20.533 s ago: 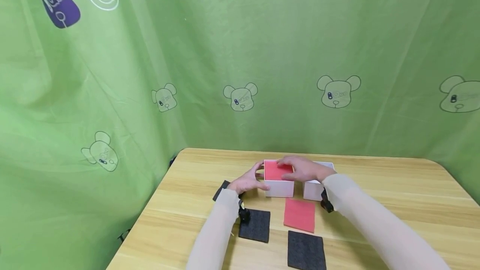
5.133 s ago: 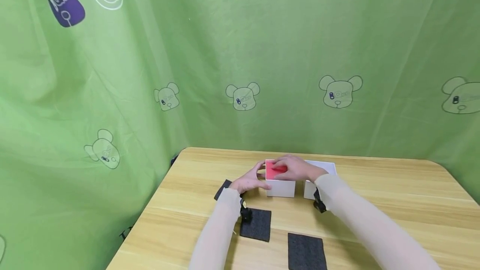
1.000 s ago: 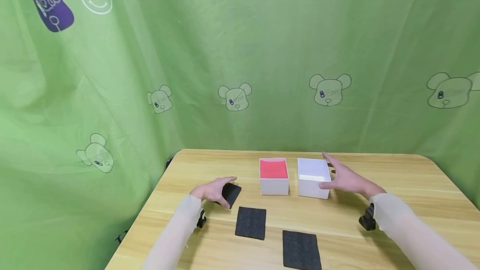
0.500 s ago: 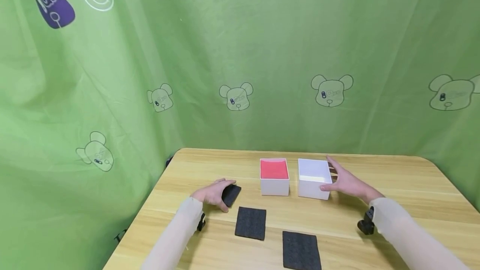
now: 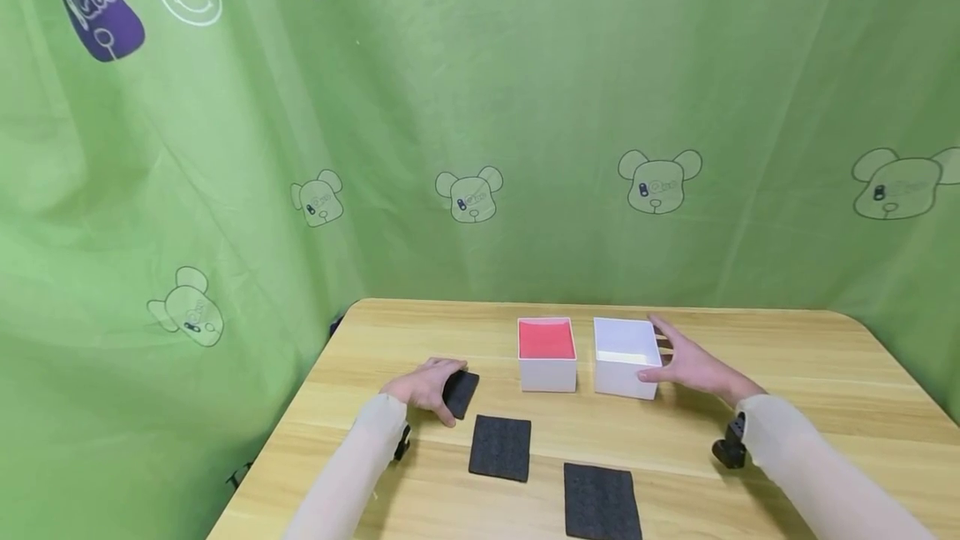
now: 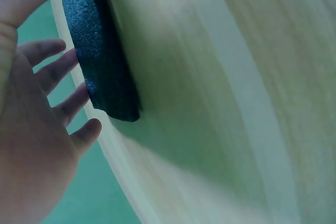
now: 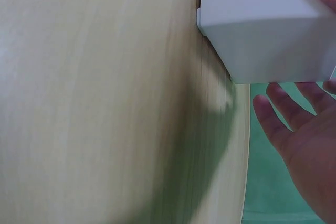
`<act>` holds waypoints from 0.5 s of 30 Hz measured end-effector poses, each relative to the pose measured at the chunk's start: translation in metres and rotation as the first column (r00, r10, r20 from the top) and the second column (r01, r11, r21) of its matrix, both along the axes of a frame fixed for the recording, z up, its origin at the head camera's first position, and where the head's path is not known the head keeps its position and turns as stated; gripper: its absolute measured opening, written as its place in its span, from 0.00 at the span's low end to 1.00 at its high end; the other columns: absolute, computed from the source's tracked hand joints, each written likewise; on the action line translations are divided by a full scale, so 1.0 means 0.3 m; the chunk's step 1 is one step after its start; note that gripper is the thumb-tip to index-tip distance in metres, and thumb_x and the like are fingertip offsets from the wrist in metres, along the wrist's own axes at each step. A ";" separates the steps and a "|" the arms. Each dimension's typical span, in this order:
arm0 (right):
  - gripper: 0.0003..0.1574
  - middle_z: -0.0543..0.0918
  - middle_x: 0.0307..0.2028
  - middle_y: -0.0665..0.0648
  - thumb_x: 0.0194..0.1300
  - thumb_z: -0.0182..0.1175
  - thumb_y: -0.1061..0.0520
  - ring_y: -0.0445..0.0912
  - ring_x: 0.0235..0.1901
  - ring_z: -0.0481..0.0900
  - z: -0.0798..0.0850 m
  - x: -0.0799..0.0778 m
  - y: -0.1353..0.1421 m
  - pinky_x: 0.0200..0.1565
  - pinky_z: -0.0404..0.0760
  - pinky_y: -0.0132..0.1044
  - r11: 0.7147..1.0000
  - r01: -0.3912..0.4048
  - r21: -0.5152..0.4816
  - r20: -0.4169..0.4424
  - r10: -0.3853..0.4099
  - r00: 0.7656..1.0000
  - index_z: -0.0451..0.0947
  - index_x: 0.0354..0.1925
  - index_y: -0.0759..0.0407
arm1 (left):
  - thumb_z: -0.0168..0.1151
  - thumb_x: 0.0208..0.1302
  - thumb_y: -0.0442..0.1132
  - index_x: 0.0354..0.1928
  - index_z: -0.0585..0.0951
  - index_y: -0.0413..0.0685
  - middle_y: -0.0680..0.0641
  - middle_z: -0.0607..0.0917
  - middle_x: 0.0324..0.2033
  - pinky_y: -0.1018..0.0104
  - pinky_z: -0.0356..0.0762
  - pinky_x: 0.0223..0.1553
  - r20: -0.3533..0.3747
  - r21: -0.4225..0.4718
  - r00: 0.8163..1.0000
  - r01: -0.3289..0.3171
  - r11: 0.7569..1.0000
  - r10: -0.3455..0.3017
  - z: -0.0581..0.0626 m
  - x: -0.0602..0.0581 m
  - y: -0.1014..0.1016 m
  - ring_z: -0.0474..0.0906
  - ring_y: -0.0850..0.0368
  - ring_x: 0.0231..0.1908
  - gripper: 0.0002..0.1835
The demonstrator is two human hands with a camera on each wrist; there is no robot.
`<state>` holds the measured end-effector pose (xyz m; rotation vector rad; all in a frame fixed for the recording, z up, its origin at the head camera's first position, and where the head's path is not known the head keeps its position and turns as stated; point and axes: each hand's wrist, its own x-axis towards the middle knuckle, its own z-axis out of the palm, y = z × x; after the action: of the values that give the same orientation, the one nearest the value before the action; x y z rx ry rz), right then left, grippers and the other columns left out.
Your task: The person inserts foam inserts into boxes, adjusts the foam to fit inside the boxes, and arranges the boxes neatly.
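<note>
In the head view, my left hand [image 5: 424, 387] holds a black felt square [image 5: 461, 394] by its edges between thumb and fingers, at the left of the table. The left wrist view shows this square [image 6: 100, 51] bowed, with a shadow beside it. At the right, my right hand [image 5: 696, 365] grips a white open-topped box [image 5: 626, 379] by its right side, thumb at the front and fingers towards the back. Left of that box stands a second white box [image 5: 547, 376], with a red felt sheet [image 5: 546, 340] lying inside, a little below the rim.
Two more black felt squares lie flat on the wooden table [image 5: 795, 423]: one left of centre [image 5: 500, 448], one nearer the front [image 5: 602, 500]. A green printed curtain [image 5: 555, 248] hangs behind the table and along its left side.
Earlier, my left hand steadied the left box while my right pressed red felt into it; the loose red square left the table. Both hands then moved apart, and the black square has since tilted.
</note>
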<state>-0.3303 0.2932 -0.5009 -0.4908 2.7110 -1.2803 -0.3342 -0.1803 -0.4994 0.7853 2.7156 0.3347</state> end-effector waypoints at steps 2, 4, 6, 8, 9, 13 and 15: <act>0.75 0.41 0.70 0.75 0.49 0.72 0.42 0.73 0.65 0.43 -0.004 0.000 0.001 0.58 0.46 0.71 1.000 0.002 0.005 -0.001 -0.002 1.000 0.30 0.74 0.61 | 0.80 0.38 0.51 0.71 0.59 0.47 0.47 0.63 0.67 0.52 0.63 0.61 -0.011 -0.027 1.000 0.000 1.000 0.000 -0.001 -0.002 0.003 0.57 0.49 0.65 0.57; 0.75 0.41 0.70 0.75 0.49 0.72 0.42 0.72 0.65 0.44 -0.007 -0.001 0.002 0.58 0.47 0.71 1.000 0.002 0.005 -0.003 -0.002 1.000 0.31 0.74 0.61 | 0.79 0.38 0.52 0.71 0.60 0.48 0.47 0.63 0.66 0.52 0.65 0.59 -0.018 -0.051 1.000 -0.006 0.999 0.005 0.002 -0.005 0.008 0.58 0.49 0.64 0.57; 0.74 0.42 0.69 0.75 0.50 0.72 0.43 0.72 0.65 0.45 -0.006 -0.001 0.002 0.58 0.48 0.70 1.000 -0.003 0.000 -0.005 0.003 1.000 0.31 0.74 0.61 | 0.79 0.37 0.53 0.71 0.60 0.48 0.47 0.64 0.65 0.53 0.67 0.57 -0.016 -0.066 1.000 -0.018 0.998 0.017 0.006 -0.006 0.013 0.60 0.50 0.62 0.56; 0.74 0.43 0.69 0.75 0.50 0.72 0.43 0.72 0.65 0.46 0.000 0.000 -0.002 0.58 0.49 0.70 1.000 -0.009 -0.004 -0.005 0.009 1.000 0.30 0.74 0.61 | 0.79 0.37 0.53 0.70 0.62 0.49 0.47 0.65 0.63 0.55 0.69 0.55 -0.014 -0.078 0.999 -0.033 0.996 0.032 0.007 -0.006 0.017 0.61 0.51 0.59 0.55; 0.74 0.43 0.69 0.75 0.50 0.71 0.43 0.72 0.65 0.46 0.003 0.002 -0.004 0.58 0.50 0.69 1.000 -0.010 -0.007 -0.004 0.010 1.000 0.30 0.74 0.60 | 0.79 0.38 0.53 0.69 0.63 0.49 0.48 0.66 0.62 0.55 0.69 0.54 -0.014 -0.080 0.999 -0.040 0.996 0.039 0.006 -0.006 0.019 0.62 0.52 0.58 0.54; 0.74 0.44 0.69 0.76 0.51 0.71 0.43 0.72 0.65 0.46 0.011 0.009 -0.007 0.58 0.50 0.70 1.000 -0.010 -0.006 -0.002 0.010 1.000 0.30 0.74 0.60 | 0.77 0.39 0.53 0.67 0.66 0.50 0.49 0.67 0.59 0.58 0.71 0.51 -0.012 -0.063 0.998 -0.063 0.996 0.062 -0.008 -0.004 0.019 0.63 0.54 0.55 0.50; 0.74 0.44 0.69 0.76 0.50 0.71 0.43 0.72 0.65 0.46 0.009 0.010 -0.006 0.58 0.49 0.70 1.000 -0.008 -0.004 -0.005 0.008 1.000 0.30 0.74 0.60 | 0.76 0.40 0.52 0.66 0.67 0.49 0.48 0.66 0.59 0.58 0.70 0.50 -0.008 -0.032 0.997 -0.071 0.997 0.071 -0.016 -0.001 0.016 0.63 0.53 0.54 0.48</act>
<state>-0.3274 0.2914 -0.4981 -0.5055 2.7077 -1.2842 -0.3346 -0.1756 -0.5041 0.6840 2.7534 0.3040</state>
